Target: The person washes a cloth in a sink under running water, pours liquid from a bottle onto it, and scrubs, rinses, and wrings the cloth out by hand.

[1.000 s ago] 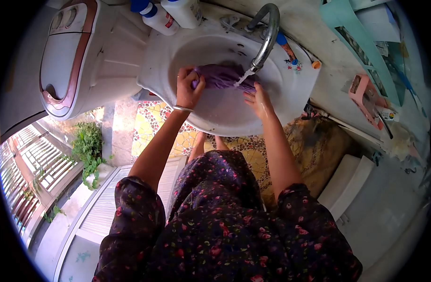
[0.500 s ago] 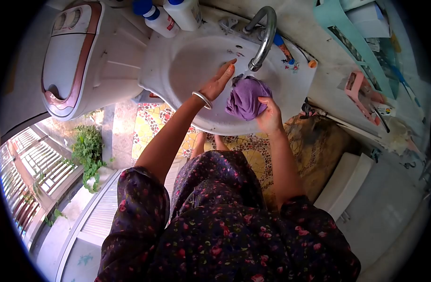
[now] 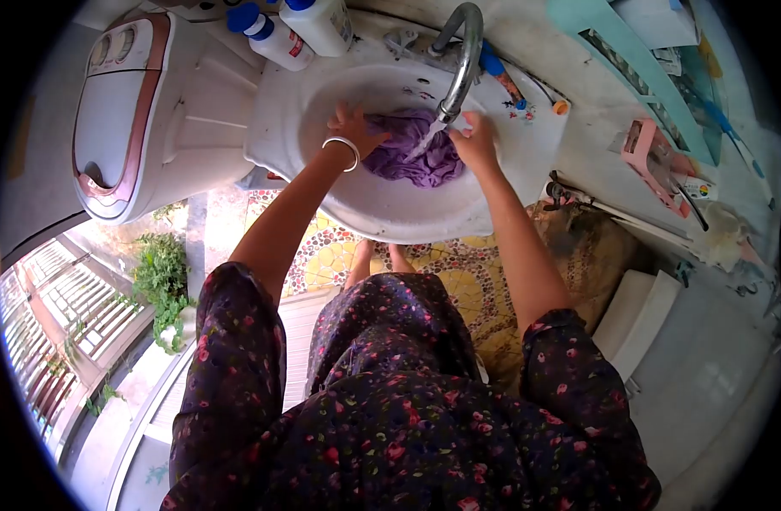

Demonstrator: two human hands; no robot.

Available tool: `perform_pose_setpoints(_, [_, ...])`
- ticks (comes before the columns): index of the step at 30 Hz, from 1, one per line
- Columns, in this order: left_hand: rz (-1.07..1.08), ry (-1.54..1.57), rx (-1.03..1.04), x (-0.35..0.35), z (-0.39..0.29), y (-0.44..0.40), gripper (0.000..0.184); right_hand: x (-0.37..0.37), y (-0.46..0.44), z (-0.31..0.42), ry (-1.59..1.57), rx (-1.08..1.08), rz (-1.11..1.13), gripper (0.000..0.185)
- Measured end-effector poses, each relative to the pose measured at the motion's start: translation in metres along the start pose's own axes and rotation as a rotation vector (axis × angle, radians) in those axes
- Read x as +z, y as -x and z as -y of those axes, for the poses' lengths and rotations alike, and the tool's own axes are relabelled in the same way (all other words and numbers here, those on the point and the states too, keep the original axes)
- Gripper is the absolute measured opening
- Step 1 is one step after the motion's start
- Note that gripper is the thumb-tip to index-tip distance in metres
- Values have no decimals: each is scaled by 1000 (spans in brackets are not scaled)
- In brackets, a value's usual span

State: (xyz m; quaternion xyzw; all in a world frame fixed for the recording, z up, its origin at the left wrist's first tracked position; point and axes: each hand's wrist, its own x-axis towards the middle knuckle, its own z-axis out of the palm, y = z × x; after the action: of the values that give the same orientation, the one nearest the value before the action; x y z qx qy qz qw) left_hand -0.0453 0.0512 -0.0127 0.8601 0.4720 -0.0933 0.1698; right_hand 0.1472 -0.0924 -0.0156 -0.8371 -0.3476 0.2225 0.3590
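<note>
Soaking in the sink [image 3: 356, 213] right now: a crumpled purple cloth [image 3: 424, 162], bunched around the middle of the basin, with a good bit of bare white between it and the front edge. The tap [image 3: 465, 60] arches over from the back edge and a stream of water [image 3: 429, 140] is landing right on the fabric. Left hand [image 3: 353, 130] is at the cloth's left end, fingers spread wide and the thumb side reaching over the folds; can't tell how firmly it's pressing, if at all. There's a white bangle [image 3: 343, 152] on that wrist. Right hand [image 3: 475, 142] is over by the cloth's right end, just beside the tap's mouth, thumb and fingers apart as well, though I honestly can't tell if it's touching the fabric. Up at the sink's back left corner there's a white bottle with a blue pump [image 3: 279, 44] and, right next to it, another white bottle [image 3: 322, 27]. Toward the back right corner you've got a blue-handled tool [image 3: 501, 72] lying on the rim and a small orange cap [image 3: 561, 107] close to the right edge. Off past the left edge stands a washing machine [image 3: 122, 111].
</note>
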Motion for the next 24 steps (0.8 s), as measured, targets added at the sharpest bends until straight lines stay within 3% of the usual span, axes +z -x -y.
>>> perform_pose_setpoints(1, [181, 36, -11, 3, 5, -9, 88, 12, 8, 8, -239, 310, 127, 52])
perform_pose_setpoints(2, [183, 34, -8, 16, 4, -12, 88, 23, 23, 15, -478, 620, 253, 56])
perform_pose_setpoints(4, [-194, -25, -62, 61, -3, -20, 82, 40, 55, 35, -717, 824, 347, 63])
perform_pose_setpoints(5, [-194, -23, -61, 60, -14, -18, 82, 49, 60, 42, -717, 825, 345, 63])
perform_pose_setpoints(7, [-59, 54, -257, 57, -46, 4, 68, 59, 69, 47, -753, 974, 150, 66])
perform_pose_setpoints(8, [16, 246, -281, 63, -59, 11, 52, 65, 63, 37, -749, 975, 152, 66])
perform_pose_setpoints(9, [95, 393, -211, 65, -70, 20, 44, 74, 53, 18, -1140, 915, 204, 59])
perform_pose_setpoints(10, [79, 826, -170, 72, -79, 27, 43, 72, 46, 18, -1528, 832, 255, 56])
perform_pose_setpoints(11, [86, 1262, -135, 77, -89, 35, 41, 60, 38, 14, -1440, 949, 285, 54])
perform_pose_setpoints(12, [-35, 1169, -29, 50, -97, 52, 39, 42, 33, 31, -1339, 792, 158, 51])
perform_pose_setpoints(13, [-87, 922, 153, 37, -99, 64, 32, 41, 23, 7, -1408, 759, 397, 52])
perform_pose_setpoints(14, [-238, 887, 311, 13, -106, 80, 27, 39, 12, -17, -1464, 717, 638, 52])
perform_pose_setpoints(16, [-352, 922, 324, -1, -120, 99, 28, 27, 14, -9, -1575, 626, 995, 46])
perform_pose_setpoints(18, [-350, 898, 279, -7, -121, 95, 29, 43, 27, -2, -1593, 649, 725, 43])
perform_pose_setpoints(20, [-133, 710, -5, -8, -117, 74, 27, 64, 39, 1, -1588, 661, 454, 41])
perform_pose_setpoints(22, [-177, 726, -2, -14, -103, 48, 27, 81, 56, 7, -1562, 674, 192, 39])
perform_pose_setpoints(24, [-241, 749, 20, -15, -86, 27, 29, 65, 56, 52, -1344, 711, 101, 32])
